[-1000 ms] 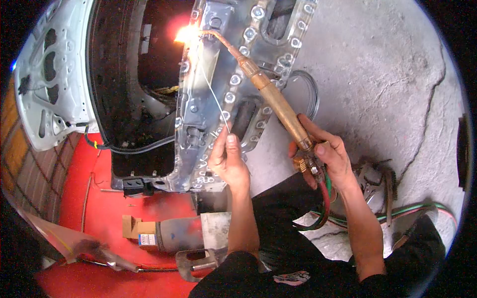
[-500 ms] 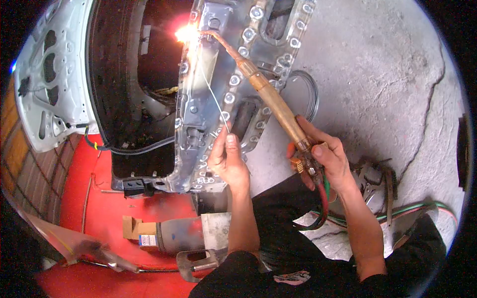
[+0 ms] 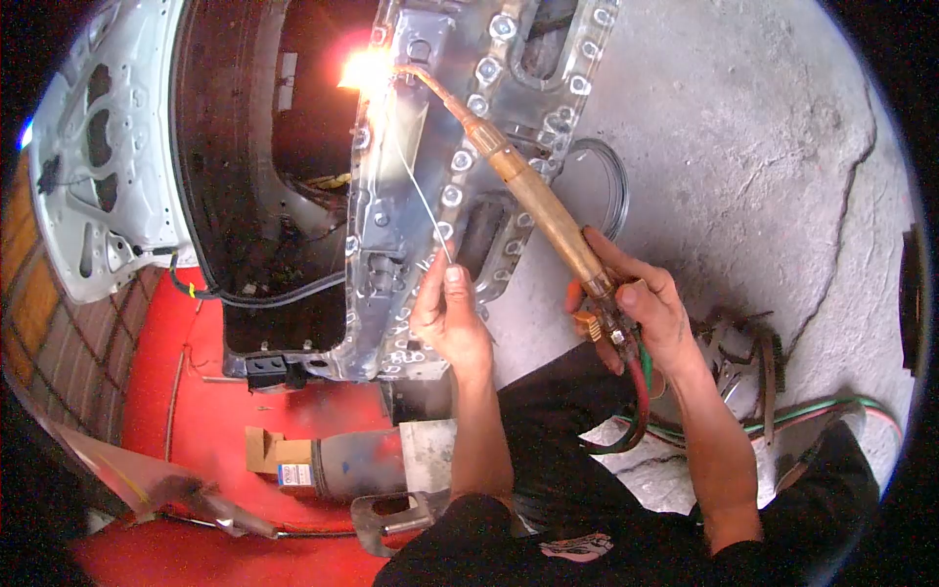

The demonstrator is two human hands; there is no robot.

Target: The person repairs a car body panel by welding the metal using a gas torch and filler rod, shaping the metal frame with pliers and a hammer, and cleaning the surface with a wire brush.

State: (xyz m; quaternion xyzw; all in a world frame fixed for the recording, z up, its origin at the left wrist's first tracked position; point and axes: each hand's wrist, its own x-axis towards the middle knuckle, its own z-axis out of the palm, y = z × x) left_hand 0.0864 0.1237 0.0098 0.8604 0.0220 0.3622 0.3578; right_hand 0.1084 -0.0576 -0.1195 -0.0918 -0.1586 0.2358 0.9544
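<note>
My right hand (image 3: 650,313) is wrapped round the valve end of a brass gas welding torch (image 3: 538,201). Its bent copper tip points left, and a bright flame (image 3: 369,70) burns at the left edge of a bare metal car body panel (image 3: 377,220). Between thumb and forefinger, my left hand (image 3: 455,318) pinches a thin filler rod (image 3: 423,191). The rod runs up toward the flame, where glare hides its far end. Rows of round weld spots line the panel.
Red and green hoses (image 3: 782,428) lie on the concrete floor (image 3: 773,157) at right, with coiled wire (image 3: 604,186) beside the panel. A clamp (image 3: 386,523), a small cardboard box (image 3: 284,452) and a grey cylinder (image 3: 362,462) are at lower left. A white car door panel (image 3: 127,210) stands at far left.
The flame glare has grown a little and sits slightly lower. The torch tip has shifted slightly down. Both hands keep their grips almost in place.
</note>
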